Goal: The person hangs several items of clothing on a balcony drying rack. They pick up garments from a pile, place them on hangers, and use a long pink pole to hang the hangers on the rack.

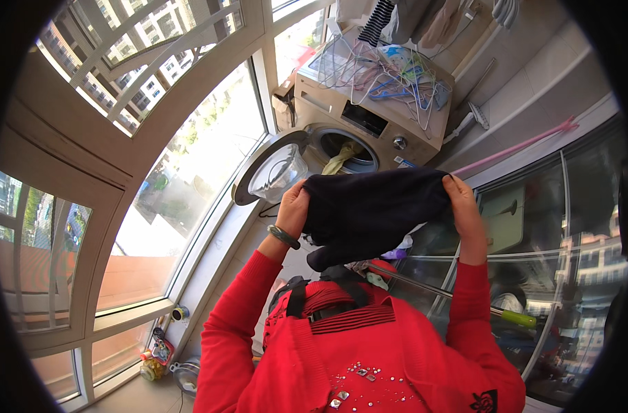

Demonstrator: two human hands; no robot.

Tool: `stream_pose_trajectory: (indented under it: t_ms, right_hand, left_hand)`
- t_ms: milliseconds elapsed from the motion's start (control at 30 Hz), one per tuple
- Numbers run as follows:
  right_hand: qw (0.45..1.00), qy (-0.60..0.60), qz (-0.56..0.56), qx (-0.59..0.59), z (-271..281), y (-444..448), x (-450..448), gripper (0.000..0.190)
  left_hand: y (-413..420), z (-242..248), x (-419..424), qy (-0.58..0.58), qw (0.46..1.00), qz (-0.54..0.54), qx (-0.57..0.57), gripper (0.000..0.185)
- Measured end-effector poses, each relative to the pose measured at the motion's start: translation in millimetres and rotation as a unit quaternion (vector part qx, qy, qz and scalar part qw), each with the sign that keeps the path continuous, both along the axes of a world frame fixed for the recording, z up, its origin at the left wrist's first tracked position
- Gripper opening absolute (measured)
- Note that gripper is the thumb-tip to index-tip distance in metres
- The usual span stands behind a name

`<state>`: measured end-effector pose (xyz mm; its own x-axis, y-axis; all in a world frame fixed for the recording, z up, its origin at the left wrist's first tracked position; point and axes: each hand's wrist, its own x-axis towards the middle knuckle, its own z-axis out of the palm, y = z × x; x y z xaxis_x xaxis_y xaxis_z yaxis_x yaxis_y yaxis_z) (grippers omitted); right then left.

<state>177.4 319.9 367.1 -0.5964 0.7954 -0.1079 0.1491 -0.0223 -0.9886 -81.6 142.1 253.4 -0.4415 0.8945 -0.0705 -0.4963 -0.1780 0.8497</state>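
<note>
A black garment (376,209) is stretched between my two hands in front of my chest, one part of it hanging down at the left. My left hand (294,206), with a bangle at the wrist, pinches its upper left edge. At its upper right corner my right hand (461,199) grips the cloth. Beyond the garment is a front-loading washing machine (422,147) with its round door (272,168) swung open to the left. A yellow-green cloth (342,157) hangs out of the drum opening.
Tangled wire clothes hangers (391,77) lie on the washing machine. Clothes (422,20) hang above it. Windows (190,155) line the left side, glass panels (530,206) the right. A pink pole (520,144) leans at the right; a pole with a green grip (517,317) crosses beside my right arm.
</note>
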Motion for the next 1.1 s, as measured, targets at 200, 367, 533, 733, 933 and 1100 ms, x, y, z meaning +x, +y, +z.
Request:
stream_pose_trajectory:
  t_ms: [200,367,533,733,933,1100]
  right_hand:
    - [0.986,-0.059,0.117,0.103,-78,-69,-47,0.045]
    - [0.972,-0.006,0.232,0.043,-122,-97,-100,0.037]
    - [0.946,0.113,0.287,-0.097,-124,-77,-119,0.026]
    - [0.97,0.144,0.194,0.016,-81,-63,-129,0.02]
    - [0.958,0.175,0.194,-0.122,-61,-78,-144,0.014]
    - [0.972,0.143,0.172,-0.078,-64,-63,-142,0.014]
  left_hand:
    - [-7,52,21,-0.043,0.995,-0.072,-0.055,0.026]
    - [-13,76,16,0.136,0.969,-0.151,-0.141,0.025]
    - [-45,95,-24,0.177,0.956,-0.177,-0.153,0.026]
    - [-95,35,-62,0.523,0.794,-0.063,-0.303,0.019]
    - [-109,-77,-63,0.385,0.786,0.243,-0.418,0.017]
    - [-95,-87,-62,-0.063,0.931,0.24,-0.268,0.025]
